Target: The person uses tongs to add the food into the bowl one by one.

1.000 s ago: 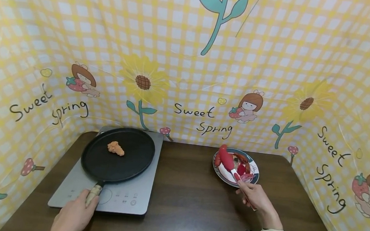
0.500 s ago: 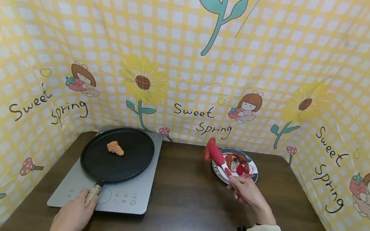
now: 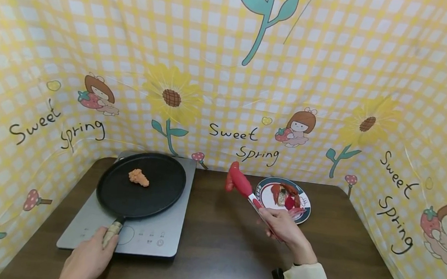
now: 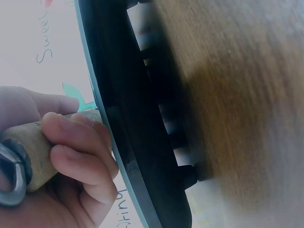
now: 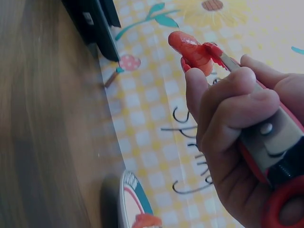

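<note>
Left hand — fingers wrapped round the handle of the pan, on the hob | Right hand — gripping tongs whose red tips pinch a reddish food piece, raised between pan and plate.

Left grip at near left, fingers curled; right grip aloft, right of centre, fingers bent, wrist toward near right.
</note>
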### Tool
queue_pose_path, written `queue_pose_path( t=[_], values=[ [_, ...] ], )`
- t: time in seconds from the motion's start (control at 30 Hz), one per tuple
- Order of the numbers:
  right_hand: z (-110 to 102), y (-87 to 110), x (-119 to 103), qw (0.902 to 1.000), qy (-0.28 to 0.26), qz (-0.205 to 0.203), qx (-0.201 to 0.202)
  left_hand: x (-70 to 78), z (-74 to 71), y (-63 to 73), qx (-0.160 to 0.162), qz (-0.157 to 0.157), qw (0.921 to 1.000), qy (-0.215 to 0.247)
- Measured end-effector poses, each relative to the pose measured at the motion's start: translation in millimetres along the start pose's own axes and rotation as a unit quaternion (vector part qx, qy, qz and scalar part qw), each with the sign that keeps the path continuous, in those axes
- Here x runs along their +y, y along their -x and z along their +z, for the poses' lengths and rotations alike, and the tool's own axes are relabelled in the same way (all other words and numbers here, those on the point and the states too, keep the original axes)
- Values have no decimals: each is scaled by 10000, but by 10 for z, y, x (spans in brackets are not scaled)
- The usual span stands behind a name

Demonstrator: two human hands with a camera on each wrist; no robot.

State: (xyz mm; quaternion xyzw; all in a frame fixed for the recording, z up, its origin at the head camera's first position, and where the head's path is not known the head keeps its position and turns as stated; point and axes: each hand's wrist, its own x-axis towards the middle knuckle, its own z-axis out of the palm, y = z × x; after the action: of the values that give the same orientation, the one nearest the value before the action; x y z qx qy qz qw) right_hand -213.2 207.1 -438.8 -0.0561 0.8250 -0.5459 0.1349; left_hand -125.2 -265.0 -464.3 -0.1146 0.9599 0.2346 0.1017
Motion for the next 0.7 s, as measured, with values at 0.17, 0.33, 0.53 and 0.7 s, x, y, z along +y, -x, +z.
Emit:
queue_pose_path(
  t=[0.17, 0.33, 0.53, 0.7],
  values=[
    [105, -46, -88, 9996, 12, -196, -203, 9, -1, 1, 21, 10, 10000, 26],
    [217, -106, -170, 9989, -60, -261, -384, 15, 2, 15, 135, 97, 9999, 42],
    [375, -168, -253, 9979, -266, -182, -561, 15, 4, 10, 99, 88, 9999, 40],
    [529, -215, -297, 9972, -279, -212, -656, 7, -1, 8, 56, 67, 10000, 11]
  ],
)
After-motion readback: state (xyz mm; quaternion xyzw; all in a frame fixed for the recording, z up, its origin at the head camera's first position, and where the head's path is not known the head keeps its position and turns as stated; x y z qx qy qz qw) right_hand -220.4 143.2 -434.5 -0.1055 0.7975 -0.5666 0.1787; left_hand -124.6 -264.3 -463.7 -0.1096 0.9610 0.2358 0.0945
